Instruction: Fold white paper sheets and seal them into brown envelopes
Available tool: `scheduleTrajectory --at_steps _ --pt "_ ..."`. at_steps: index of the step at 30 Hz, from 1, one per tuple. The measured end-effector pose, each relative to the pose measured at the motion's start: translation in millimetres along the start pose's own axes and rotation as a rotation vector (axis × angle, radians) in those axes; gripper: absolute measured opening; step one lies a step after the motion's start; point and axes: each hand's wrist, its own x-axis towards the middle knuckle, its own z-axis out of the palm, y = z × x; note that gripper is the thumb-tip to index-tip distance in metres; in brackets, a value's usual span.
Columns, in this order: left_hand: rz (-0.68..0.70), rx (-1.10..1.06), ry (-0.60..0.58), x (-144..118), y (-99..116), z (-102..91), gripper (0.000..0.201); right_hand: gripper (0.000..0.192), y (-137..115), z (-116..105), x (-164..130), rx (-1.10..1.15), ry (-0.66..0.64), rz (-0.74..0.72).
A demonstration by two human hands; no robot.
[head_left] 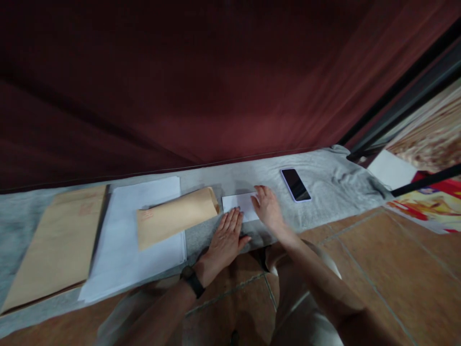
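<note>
So closest in, a dark watch (193, 281) is showing just behind the left hand (224, 240), which is lying palm-down on a small white paper (247, 203), not gripping anything. The right hand (268, 209) is touching its right end, fingers curling; can't tell if they're pinching. I'd call it partway: the paper's lying flat, maybe folded already, but it's sitting outside the small brown envelope (178, 216), whose open-looking end is facing it. That envelope is overlapping the white sheets (124, 240), kinda covering them, and nobody's touching those. A big brown envelope (61, 240) is lying further left, a phone (295, 184) is sitting past the right hand, and a dark red curtain (216, 86) is hanging behind everything.
</note>
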Motion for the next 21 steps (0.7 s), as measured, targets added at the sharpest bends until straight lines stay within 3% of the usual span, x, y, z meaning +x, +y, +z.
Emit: scheduleTrajectory --at_steps 3,6,10,21 --pt "-0.023 0.033 -0.017 -1.6 -0.6 6.4 0.064 0.048 -23.8 20.2 -8.1 0.065 -0.194 -0.310" --pt "-0.038 0.061 -0.012 -5.3 -3.1 15.2 0.060 0.051 -35.6 35.9 -13.5 0.011 -0.280 -0.401" --pt "-0.032 0.072 0.020 -10.5 -6.1 19.9 0.065 0.052 -32.0 41.3 -14.6 -0.052 -0.257 -0.391" --pt "-0.074 0.082 0.002 -20.0 -4.3 7.6 0.077 0.057 -2.4 39.6 -7.0 -0.229 -0.087 -0.183"
